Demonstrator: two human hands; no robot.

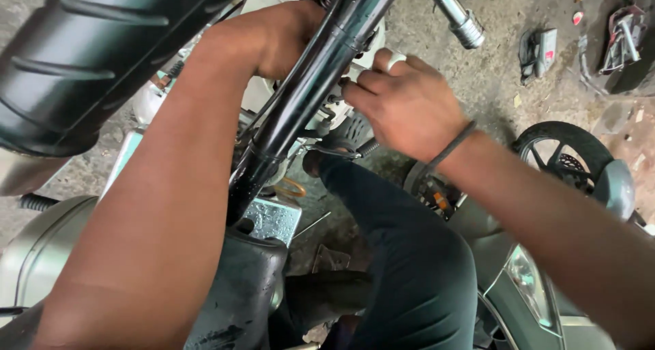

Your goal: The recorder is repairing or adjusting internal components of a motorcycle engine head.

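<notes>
A black motorcycle fork tube [307, 91] runs diagonally through the middle, from the top centre down to a grimy black lower leg [249, 282]. My left hand [280, 39] reaches behind the tube near its top; its fingers are hidden, so what they grip does not show. My right hand [402, 101], with a dark band on the wrist, has its fingers curled against small metal parts beside the tube. A small white piece [396, 60] peeks out above its fingers.
A black tyre [89, 56] fills the upper left. A chrome bar end [457, 16] sticks out at top centre. My dark-trousered leg [402, 254] bends below. A second wheel [566, 155] and grey bodywork [532, 282] lie at right. Loose parts [539, 50] sit on the concrete floor.
</notes>
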